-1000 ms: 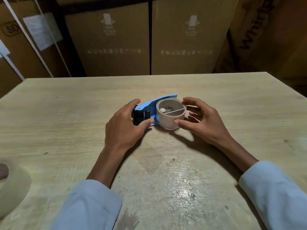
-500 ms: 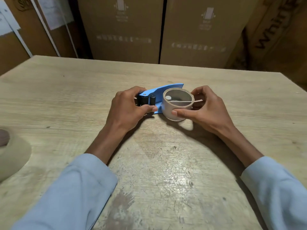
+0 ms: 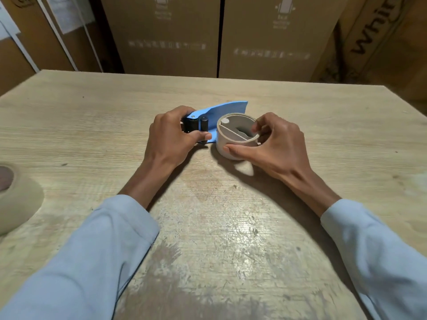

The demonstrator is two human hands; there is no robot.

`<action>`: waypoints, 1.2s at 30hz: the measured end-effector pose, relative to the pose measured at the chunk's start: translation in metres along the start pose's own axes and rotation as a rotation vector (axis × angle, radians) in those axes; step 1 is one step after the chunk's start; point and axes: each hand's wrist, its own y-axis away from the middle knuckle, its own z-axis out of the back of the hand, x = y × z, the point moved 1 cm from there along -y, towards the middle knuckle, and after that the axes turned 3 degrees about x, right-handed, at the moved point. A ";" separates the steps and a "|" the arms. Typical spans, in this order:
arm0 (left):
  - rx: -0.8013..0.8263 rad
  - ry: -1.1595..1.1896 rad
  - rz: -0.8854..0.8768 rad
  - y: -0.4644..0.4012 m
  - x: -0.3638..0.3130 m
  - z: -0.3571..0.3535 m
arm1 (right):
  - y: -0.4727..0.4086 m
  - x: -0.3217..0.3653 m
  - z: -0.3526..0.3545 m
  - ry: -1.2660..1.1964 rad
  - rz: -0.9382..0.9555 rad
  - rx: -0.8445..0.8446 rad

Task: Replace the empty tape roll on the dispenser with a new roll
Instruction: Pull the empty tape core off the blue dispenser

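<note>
Operator appearance: two bare hands, long pale-blue sleeves.

The left hand (image 3: 169,139) and right hand (image 3: 273,144) carry no gloves, rings or watch. Each forearm is bare from the wrist to a plain cuff. The left sleeve (image 3: 92,255) and right sleeve (image 3: 379,250) are light blue, smooth fabric, loosely fitted, with soft folds and no visible buttons, print or markings.

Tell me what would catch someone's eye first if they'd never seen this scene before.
Mid-table, the blue tape dispenser stands out, the left hand gripping its black roller end. Just to its right, the right hand pinches the empty cardboard tape core seated on it. At the table's far left edge lies a full tape roll, partly cut off by the frame.
</note>
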 end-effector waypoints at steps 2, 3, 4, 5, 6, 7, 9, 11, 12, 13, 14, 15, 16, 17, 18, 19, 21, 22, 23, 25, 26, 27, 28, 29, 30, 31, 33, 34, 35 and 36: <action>0.003 0.011 -0.006 -0.001 0.002 0.000 | 0.004 0.004 0.000 0.004 0.015 -0.006; 0.010 0.019 -0.007 -0.002 0.003 0.001 | 0.006 0.007 0.000 0.001 0.023 0.001; 0.019 0.023 -0.009 -0.003 0.004 0.001 | 0.007 0.009 0.001 -0.008 0.024 0.015; 0.031 0.023 -0.009 -0.004 0.006 0.002 | 0.007 0.009 0.001 -0.022 0.016 0.040; 0.044 0.027 -0.009 -0.005 0.008 0.003 | 0.006 0.008 0.001 -0.039 0.000 0.071; 0.056 0.041 -0.008 -0.005 0.010 0.003 | 0.004 0.005 0.003 -0.061 -0.020 0.109; 0.075 0.078 -0.017 -0.005 0.010 0.002 | -0.002 -0.002 0.006 -0.140 -0.058 0.182; 0.098 0.095 -0.031 -0.005 0.010 0.001 | -0.007 -0.008 0.008 -0.254 -0.062 0.231; 0.112 0.093 -0.039 -0.006 0.011 0.000 | -0.010 -0.011 0.008 -0.322 -0.055 0.248; 0.127 0.088 -0.044 -0.007 0.012 0.000 | -0.012 -0.014 0.008 -0.397 -0.055 0.266; 0.141 0.081 -0.049 -0.007 0.013 0.000 | -0.014 -0.015 0.008 -0.476 -0.067 0.290; 0.152 0.071 -0.055 -0.008 0.014 -0.001 | -0.014 -0.017 0.008 -0.555 -0.085 0.317; 0.161 0.051 -0.061 -0.008 0.015 -0.002 | -0.015 -0.018 0.009 -0.624 -0.100 0.339; 0.170 0.018 -0.065 -0.008 0.015 -0.003 | -0.015 -0.018 0.010 -0.681 -0.110 0.351; 0.181 -0.030 -0.073 -0.007 0.014 -0.003 | -0.014 -0.018 0.010 -0.726 -0.120 0.353; 0.188 -0.084 -0.094 -0.006 0.012 -0.004 | -0.014 -0.017 0.010 -0.763 -0.129 0.347; 0.172 -0.147 -0.186 -0.002 0.004 -0.002 | -0.013 -0.015 0.009 -0.808 -0.135 0.328; 0.155 -0.145 -0.237 -0.001 -0.001 -0.001 | -0.013 -0.015 0.009 -0.826 -0.139 0.326; 0.140 -0.129 -0.278 0.001 -0.004 0.000 | -0.013 -0.015 0.009 -0.849 -0.144 0.333; 0.142 -0.081 -0.308 0.006 -0.012 0.000 | -0.013 -0.019 0.011 -0.899 -0.146 0.362; 0.159 -0.066 -0.314 0.007 -0.015 -0.001 | -0.013 -0.021 0.013 -0.921 -0.149 0.372; 0.174 -0.061 -0.323 0.009 -0.018 -0.002 | -0.013 -0.022 0.014 -0.940 -0.150 0.375; 0.176 -0.059 -0.334 0.010 -0.021 -0.003 | -0.014 -0.022 0.017 -0.948 -0.138 0.373; 0.167 -0.054 -0.343 0.011 -0.025 -0.002 | -0.014 -0.021 0.019 -0.950 -0.115 0.373; 0.152 -0.038 -0.344 0.012 -0.029 -0.002 | -0.015 -0.019 0.022 -0.946 -0.092 0.373; 0.142 -0.006 -0.334 0.012 -0.034 -0.001 | -0.016 -0.016 0.025 -0.945 -0.075 0.368; 0.129 0.114 -0.305 0.011 -0.043 -0.001 | -0.016 -0.010 0.033 -0.961 -0.060 0.337; 0.118 0.179 -0.300 0.010 -0.046 -0.001 | -0.016 -0.007 0.036 -0.962 -0.056 0.318; 0.111 0.239 -0.296 0.009 -0.049 0.000 | -0.017 -0.003 0.039 -0.951 -0.053 0.303; 0.109 0.291 -0.291 0.008 -0.051 0.001 | -0.018 0.000 0.041 -0.933 -0.050 0.294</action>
